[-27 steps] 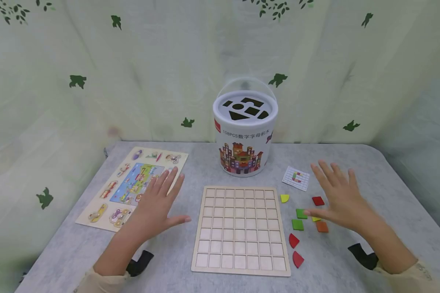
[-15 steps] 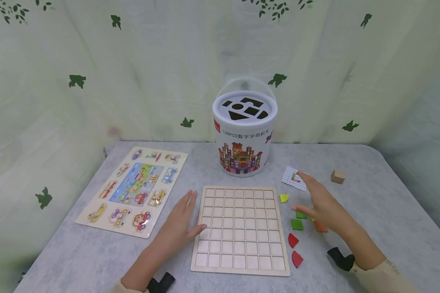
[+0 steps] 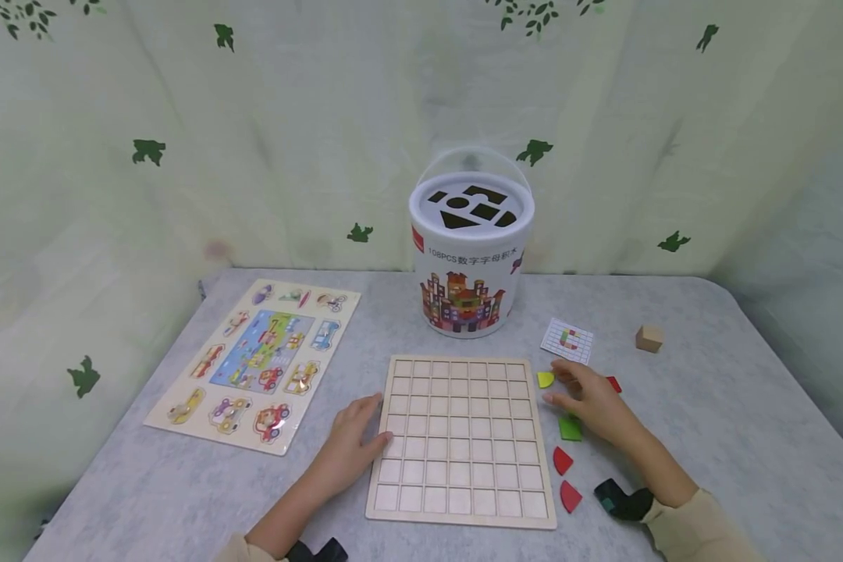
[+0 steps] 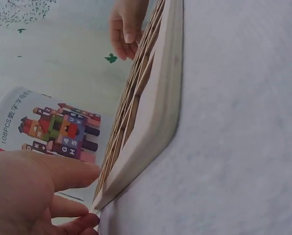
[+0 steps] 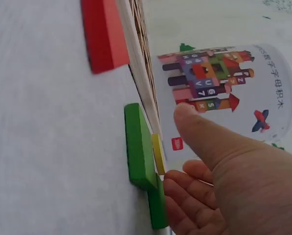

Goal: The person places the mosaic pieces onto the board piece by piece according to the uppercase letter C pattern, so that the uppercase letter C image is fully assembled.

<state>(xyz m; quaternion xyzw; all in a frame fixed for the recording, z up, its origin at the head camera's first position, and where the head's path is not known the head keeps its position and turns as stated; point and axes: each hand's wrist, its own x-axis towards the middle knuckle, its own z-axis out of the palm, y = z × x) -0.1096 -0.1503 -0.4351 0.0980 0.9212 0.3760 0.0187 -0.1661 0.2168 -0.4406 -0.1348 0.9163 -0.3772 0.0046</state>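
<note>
A pale wooden grid board [image 3: 460, 439] lies flat on the table. At its left edge is my left hand [image 3: 347, 453], thumb over the rim and fingertips beside the side wall, seemingly touching. My right hand [image 3: 599, 404] hovers right of the board, fingers loosely bent and thumb apart, nothing between them. Just by its fingertips lies a yellow rounded piece [image 3: 545, 379]. Below the hand shows a green square [image 3: 570, 428], and in the right wrist view a second green piece [image 5: 158, 205]. Two red wedges [image 3: 563, 460] lie nearer; a red piece [image 3: 614, 384] peeks out behind the hand.
A white bucket [image 3: 469, 257] with a shape-hole lid stands behind the board. A grid pattern card [image 3: 567, 341] and a small wooden cube [image 3: 649, 339] lie at back right. To the left is a vehicle picture puzzle [image 3: 267, 355]. Leaf-printed fabric hangs behind the table.
Both hands, spread wide apart before, have come inward and down. The left has reached the board's left edge; the right has moved left to the coloured pieces, uncovering the wooden cube.
</note>
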